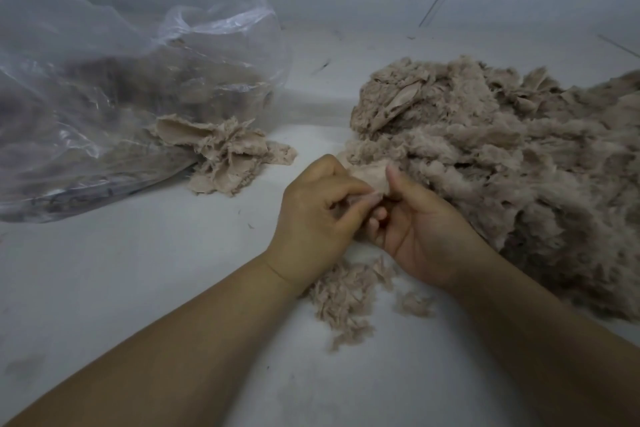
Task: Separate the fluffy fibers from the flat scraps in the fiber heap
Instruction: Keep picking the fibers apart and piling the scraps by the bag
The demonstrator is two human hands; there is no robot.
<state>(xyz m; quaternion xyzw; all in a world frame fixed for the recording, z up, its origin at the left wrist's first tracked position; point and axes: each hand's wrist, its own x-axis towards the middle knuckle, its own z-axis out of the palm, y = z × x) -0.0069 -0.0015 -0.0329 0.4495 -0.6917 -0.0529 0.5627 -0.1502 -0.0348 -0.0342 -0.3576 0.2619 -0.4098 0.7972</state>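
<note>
Two hands pick at a scrap on a white bench.

Loose tufts lie nearest; above them the left hand and right hand pinch one scrap beside the heap, with flat scraps by a bag beyond on the bench.

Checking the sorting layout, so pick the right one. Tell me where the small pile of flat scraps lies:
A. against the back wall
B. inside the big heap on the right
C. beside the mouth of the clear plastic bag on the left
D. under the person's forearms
C: the flat scraps lie on the white surface at the open edge of the clear plastic bag, apart from the fiber heap.
</note>
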